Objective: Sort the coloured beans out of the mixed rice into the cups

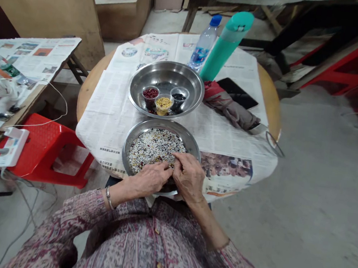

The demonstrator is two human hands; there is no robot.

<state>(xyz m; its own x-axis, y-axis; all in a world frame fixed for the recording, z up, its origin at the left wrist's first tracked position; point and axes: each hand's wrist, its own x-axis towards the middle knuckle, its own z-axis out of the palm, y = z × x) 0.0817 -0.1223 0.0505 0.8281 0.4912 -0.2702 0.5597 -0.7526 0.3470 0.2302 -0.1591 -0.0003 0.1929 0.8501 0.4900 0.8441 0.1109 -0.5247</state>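
A steel bowl (pixel 127 147) near the table's front edge holds mixed grains and beans (pixel 157 146), white, black, yellow and dark red. Over its near side, my left hand (pixel 152 176) has its fingers bent together, tips down at the mix. My right hand (pixel 189 177) is closed with thumb and forefinger pinched, close against the left fingertips. Whatever lies between the fingers is too small to make out. Just beyond stands a larger steel basin (pixel 141 69). Inside it are three clear cups, with red beans (pixel 150 93), yellow beans (pixel 163 103) and black beans (pixel 179 97).
Newspaper (pixel 101 119) covers the round table. Behind the basin stand a water bottle (pixel 204 45) and a teal bottle (pixel 226 48). A folded umbrella (pixel 228 107) and a dark phone (pixel 237 93) lie right. Leftward are a red stool (pixel 45 147) and power strip (pixel 13 147).
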